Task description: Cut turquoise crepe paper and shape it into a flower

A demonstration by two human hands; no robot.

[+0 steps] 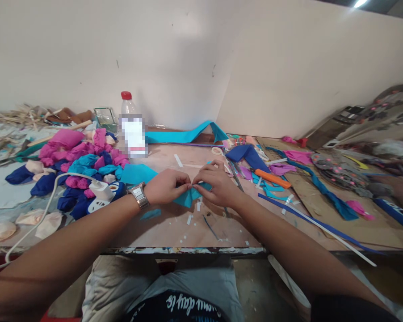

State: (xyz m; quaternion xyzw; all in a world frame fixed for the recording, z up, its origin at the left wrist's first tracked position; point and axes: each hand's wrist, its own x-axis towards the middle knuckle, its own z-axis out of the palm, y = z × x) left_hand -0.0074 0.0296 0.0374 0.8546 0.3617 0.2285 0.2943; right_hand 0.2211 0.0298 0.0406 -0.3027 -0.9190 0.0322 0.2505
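Both hands meet over the middle of the worktable, pinching a turquoise strip of crepe paper [184,199] between thumbs and fingertips. My left hand [166,185], a metal watch [140,195] on its wrist, is closed on the strip from the left. From the right, my right hand [218,182] pinches it, the fingertips of both hands almost touching. Part of the strip hangs below the fingers, and a turquoise piece [138,173] shows behind my left wrist. The fingers hide the exact spot being pinched.
Left lies a heap of pink, blue and turquoise crumpled paper [65,150] beside a white charger [101,189] with its cable. Behind stands a red-capped bottle [126,102]. An orange-handled cutter [272,178], strips and cardboard [298,197] lie right. Another person's arm [392,185] appears far right.
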